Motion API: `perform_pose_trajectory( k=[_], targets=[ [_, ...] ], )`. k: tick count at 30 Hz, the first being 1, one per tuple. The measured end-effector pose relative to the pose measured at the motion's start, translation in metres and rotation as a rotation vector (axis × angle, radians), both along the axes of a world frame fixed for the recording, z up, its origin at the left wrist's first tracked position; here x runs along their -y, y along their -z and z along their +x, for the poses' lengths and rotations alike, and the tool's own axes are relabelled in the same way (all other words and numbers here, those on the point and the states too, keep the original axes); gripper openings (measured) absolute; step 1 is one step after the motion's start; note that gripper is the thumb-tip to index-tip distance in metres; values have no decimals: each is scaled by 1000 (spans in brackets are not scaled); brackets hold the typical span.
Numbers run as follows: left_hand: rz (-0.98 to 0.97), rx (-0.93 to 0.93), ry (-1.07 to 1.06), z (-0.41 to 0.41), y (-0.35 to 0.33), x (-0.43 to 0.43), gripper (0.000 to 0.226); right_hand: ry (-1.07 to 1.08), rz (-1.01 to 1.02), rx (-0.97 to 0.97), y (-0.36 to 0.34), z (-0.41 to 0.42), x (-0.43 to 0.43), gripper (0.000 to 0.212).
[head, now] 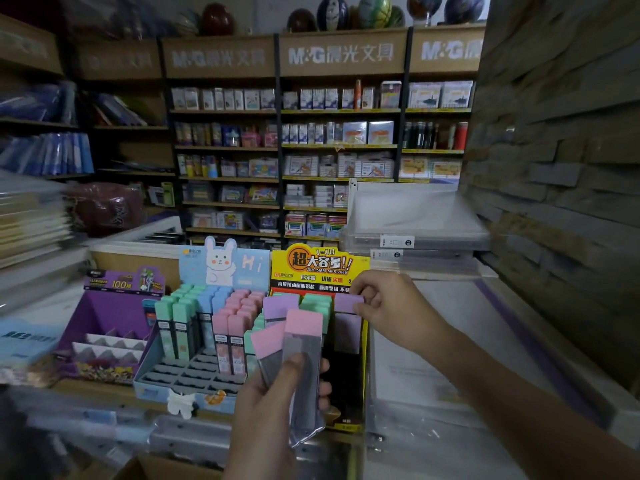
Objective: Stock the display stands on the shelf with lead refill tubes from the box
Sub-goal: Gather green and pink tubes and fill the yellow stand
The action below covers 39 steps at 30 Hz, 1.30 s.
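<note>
My left hand (pixel 277 403) grips two pink-capped lead refill tubes (pixel 301 344) upright in front of the yellow display stand (pixel 318 265). My right hand (pixel 391 306) pinches the purple cap of a purple-capped tube (pixel 347 318) standing in the right column of that stand. Purple and green tubes fill its back rows. To its left, the blue bunny display stand (pixel 187 379) carries green, blue and pink tubes, with bare slots at its front. A corner of the cardboard box (pixel 152 467) shows at the bottom edge.
A purple display stand (pixel 104 317) sits at the far left of the shelf. Clear plastic cases (pixel 415 223) are stacked behind on the right, beside a brick wall (pixel 561 168). Stocked store shelves (pixel 311 147) fill the background. Piled notebooks (pixel 27 223) lie at the left.
</note>
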<state>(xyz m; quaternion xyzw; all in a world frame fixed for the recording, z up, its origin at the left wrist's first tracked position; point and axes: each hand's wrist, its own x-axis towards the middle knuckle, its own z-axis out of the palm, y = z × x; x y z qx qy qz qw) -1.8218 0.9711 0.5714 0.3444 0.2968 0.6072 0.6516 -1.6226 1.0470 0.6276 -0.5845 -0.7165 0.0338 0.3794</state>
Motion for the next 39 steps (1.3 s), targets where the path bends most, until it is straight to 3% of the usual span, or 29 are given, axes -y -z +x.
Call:
perform_pose_trajectory(
  k=[5,12,22,26,28,31,34,39],
  targets=[
    [1,-9,-5,0,0,2,21,1,45,99,7,-4,2,22],
    [4,-4,7,0,-1,3,19,30,67,210,5,-7,7,8],
    [-9,-20,11,6,1,6,20,65,69,273,-1,-4,11,14],
    [-26,-28,17,7,3,4,24,64,92,-69,-6,-4,16,10],
    [-35,-22,10,10,5,3,26,-72,-28,-312,-10,-5,20,10],
    [-47,-9,11,14,7,1,35,-256,-268,-553,-12,-6,28,26],
    [-47,-24,15,16,7,-1,39,-332,-415,-571,-10,-6,33,32],
    [-77,-15,53,24,4,-5,37,-416,-502,-623,-8,-7,34,13]
  ],
)
